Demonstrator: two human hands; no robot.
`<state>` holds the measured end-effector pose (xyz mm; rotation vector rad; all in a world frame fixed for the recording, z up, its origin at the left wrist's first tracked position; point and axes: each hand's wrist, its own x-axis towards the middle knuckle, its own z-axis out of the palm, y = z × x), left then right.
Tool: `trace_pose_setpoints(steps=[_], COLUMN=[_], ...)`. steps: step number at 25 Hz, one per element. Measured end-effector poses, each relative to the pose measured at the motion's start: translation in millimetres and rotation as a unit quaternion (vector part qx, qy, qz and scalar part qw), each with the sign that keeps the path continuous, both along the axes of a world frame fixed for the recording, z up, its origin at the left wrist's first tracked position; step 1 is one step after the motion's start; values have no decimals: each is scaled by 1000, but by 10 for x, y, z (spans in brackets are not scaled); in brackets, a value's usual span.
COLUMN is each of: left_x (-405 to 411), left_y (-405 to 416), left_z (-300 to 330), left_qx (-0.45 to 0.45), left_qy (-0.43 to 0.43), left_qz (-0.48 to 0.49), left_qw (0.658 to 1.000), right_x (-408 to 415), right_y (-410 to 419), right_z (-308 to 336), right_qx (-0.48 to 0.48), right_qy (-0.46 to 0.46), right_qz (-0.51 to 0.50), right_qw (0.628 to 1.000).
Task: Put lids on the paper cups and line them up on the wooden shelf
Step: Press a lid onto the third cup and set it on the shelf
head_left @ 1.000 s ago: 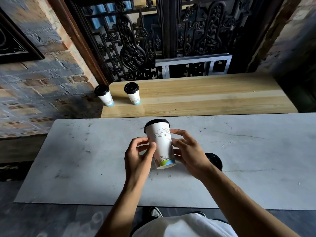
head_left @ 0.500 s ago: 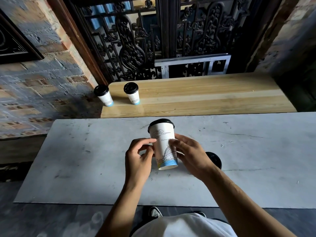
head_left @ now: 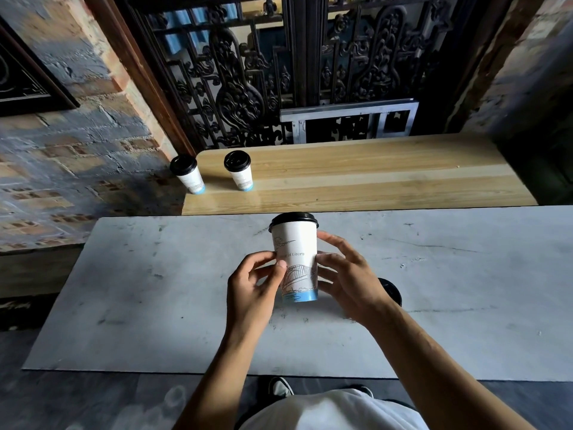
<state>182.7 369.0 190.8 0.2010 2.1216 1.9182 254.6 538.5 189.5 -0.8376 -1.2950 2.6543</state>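
White paper and a black plastic lid: a tall paper cup [head_left: 296, 259], printed with line drawings and ringed in blue at its base, is held between a person's two hands over a pale stone table [head_left: 155, 305]. Its black lid [head_left: 293, 218] is already seated on the rim. The cup is close to upright, its base just above or on the tabletop; which one cannot be told from this angle.

The left hand [head_left: 252, 290] has its fingers curled, thumb and fingertips pinching the cup's left side about halfway up. The right hand [head_left: 347, 280] cups the other side, its fingers spread and lightly bent, their tips touching the cup's wall. Behind the right wrist, a spare black lid [head_left: 391, 291] lies flat on the table, partly hidden by the arm.

Beyond the table's far edge runs a light wooden shelf [head_left: 372, 175]. Two smaller lidded cups stand upright at its left end, side by side but apart: the corner cup [head_left: 188, 175] at the very edge of the shelf and the second cup [head_left: 239, 171] just to its right.

A dark carved screen [head_left: 279, 72] rises behind the shelf, with weathered brick walls on both sides. The person's white garment [head_left: 325, 411] and a shoe [head_left: 280, 387] show at the bottom of the view.
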Motion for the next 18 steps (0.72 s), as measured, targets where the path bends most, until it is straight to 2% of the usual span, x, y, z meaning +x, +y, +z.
trace_pose_setpoints(steps=[5, 9, 13, 18], left_x=[-51, -67, -45, -10], left_y=[-42, -32, -12, 13], left_z=[-9, 24, 6, 83], left_qx=[-28, -37, -12, 8], left_qy=[54, 78, 32, 6], left_qz=[-6, -18, 9, 2], left_qw=[998, 996, 999, 1000], right_x=[-39, -50, -42, -23], right_y=[2, -33, -14, 12], right_z=[-75, -68, -8, 56], right_qx=[29, 55, 18, 32], right_qy=[-2, 14, -2, 19], right_qz=[-11, 31, -6, 13], right_qw=[1000, 998, 1000, 999])
